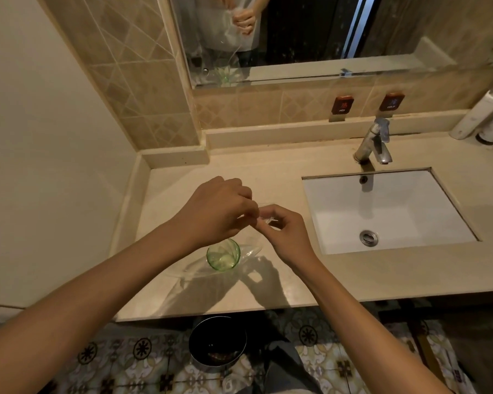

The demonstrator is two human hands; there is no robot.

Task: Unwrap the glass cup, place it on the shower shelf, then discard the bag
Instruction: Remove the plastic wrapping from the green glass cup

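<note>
A green glass cup (223, 254) hangs inside a clear plastic bag (248, 253) just above the beige counter (353, 274). My left hand (219, 209) and my right hand (285, 231) meet above the cup, and both pinch the bag's gathered top between fingertips. The bag's thin film spreads around and below the cup and is hard to make out. The cup's mouth faces up toward me. No shower shelf shows in this view.
A white sink (387, 211) with a chrome tap (374, 143) lies to the right. A mirror (310, 32) hangs on the tiled wall, with a glass shelf (296, 78) under it. A black bin (217, 341) stands on the patterned floor below the counter edge. Toiletry bottles (484, 118) stand at far right.
</note>
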